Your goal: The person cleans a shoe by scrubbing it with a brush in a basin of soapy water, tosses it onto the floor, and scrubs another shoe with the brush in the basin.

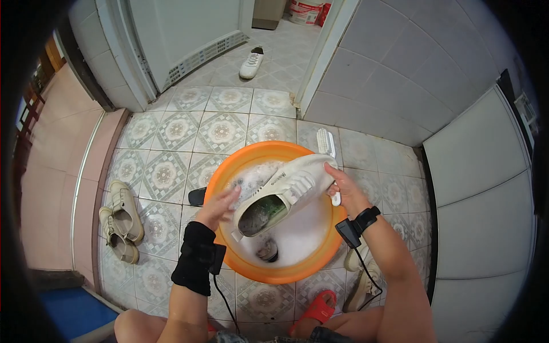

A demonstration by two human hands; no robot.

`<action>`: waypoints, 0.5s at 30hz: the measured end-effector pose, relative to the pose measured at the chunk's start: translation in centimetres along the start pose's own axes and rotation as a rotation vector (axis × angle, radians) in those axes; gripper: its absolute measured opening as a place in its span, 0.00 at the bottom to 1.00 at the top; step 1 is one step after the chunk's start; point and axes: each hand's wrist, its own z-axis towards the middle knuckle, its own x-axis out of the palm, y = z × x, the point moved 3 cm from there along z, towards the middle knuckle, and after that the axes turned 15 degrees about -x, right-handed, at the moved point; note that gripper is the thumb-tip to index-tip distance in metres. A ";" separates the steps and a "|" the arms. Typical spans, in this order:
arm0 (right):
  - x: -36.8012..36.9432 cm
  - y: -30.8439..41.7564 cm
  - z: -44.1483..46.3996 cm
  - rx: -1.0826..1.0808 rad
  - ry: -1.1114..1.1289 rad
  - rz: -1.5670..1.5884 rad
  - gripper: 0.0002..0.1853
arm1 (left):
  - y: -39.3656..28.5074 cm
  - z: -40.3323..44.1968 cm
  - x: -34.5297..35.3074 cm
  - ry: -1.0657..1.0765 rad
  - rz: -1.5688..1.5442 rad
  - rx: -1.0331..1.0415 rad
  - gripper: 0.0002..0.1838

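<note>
The white fabric lace-up shoe with dark lettering [290, 187] is held tilted above the round orange plastic basin [271, 276], its opening facing the wearer and its toe pointing to the upper right. The right hand [345, 187] is closed on the toe end, thumb on the upper; its other fingers are partly hidden. The left hand [216, 208] is open, fingers extended and loosely parted, just beside the heel end; whether it touches the shoe cannot be determined.

White foamy water [306, 237] lies in the basin, with a dark object [267, 250] partly submerged below the heel. A white bristled brush head [325, 140] shows beyond the far rim. A white rounded end piece [336, 199] appears under the right hand; its connection to the brush head is unclear.

Beige shoes [122, 220] stand on the patterned floor tiles [223, 131] to the left; a single white shoe with a dark interior [251, 64] lies near the doorway.
</note>
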 end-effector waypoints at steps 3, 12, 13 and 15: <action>0.6 -1.0 0.7 -0.014 0.040 0.072 0.14 | 1.8 -0.4 2.7 0.629 -0.439 -0.029 0.33; 1.2 -4.0 0.4 -0.073 -0.026 -0.644 0.22 | -1.1 -3.4 -1.1 0.318 -0.220 0.072 0.23; -0.3 -5.5 0.9 -0.207 -0.002 -0.990 0.21 | -0.8 -2.7 -1.3 0.261 -0.147 0.068 0.27; -0.7 -7.2 0.1 -0.342 0.023 -1.335 0.21 | 0.8 -0.7 -0.8 0.120 -0.052 0.133 0.28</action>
